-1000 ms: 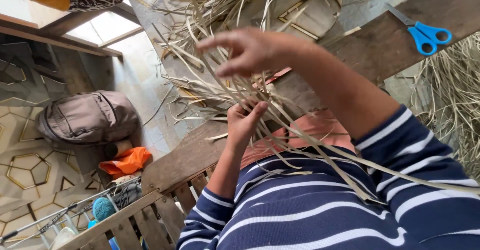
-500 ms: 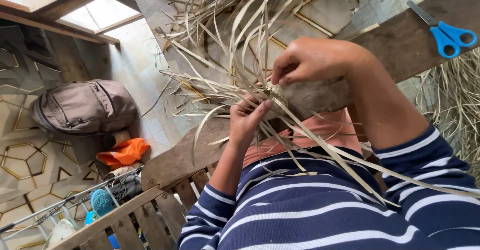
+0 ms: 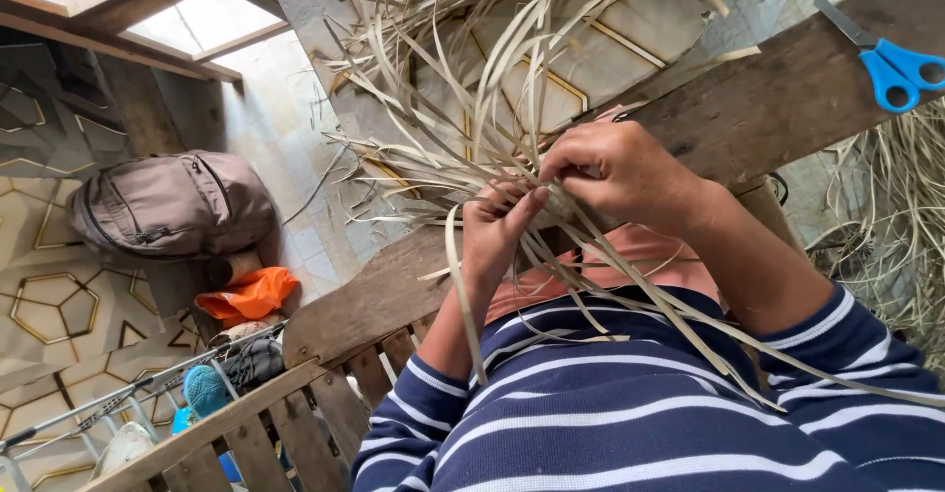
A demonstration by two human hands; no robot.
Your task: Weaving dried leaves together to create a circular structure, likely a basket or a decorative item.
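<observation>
A bundle of pale dried leaf strips (image 3: 472, 108) fans out from my hands toward the top of the view, and long loose ends trail back over my striped sleeves. My left hand (image 3: 497, 231) pinches the strips where they cross, fingers curled around them. My right hand (image 3: 620, 172) is closed on the same crossing point from the right, touching the left hand's fingertips. The spot where the strips meet is hidden under my fingers.
Blue-handled scissors (image 3: 891, 64) lie on a dark wooden plank (image 3: 787, 98) at the upper right. More loose strips (image 3: 886, 226) pile at the right. A grey backpack (image 3: 172, 207), an orange cloth (image 3: 246, 295) and a wooden slatted rail (image 3: 256, 423) are at the left.
My right hand has come down from a raised, open-fingered position and closed on the strips next to the left hand. The left hand has stayed on the bundle.
</observation>
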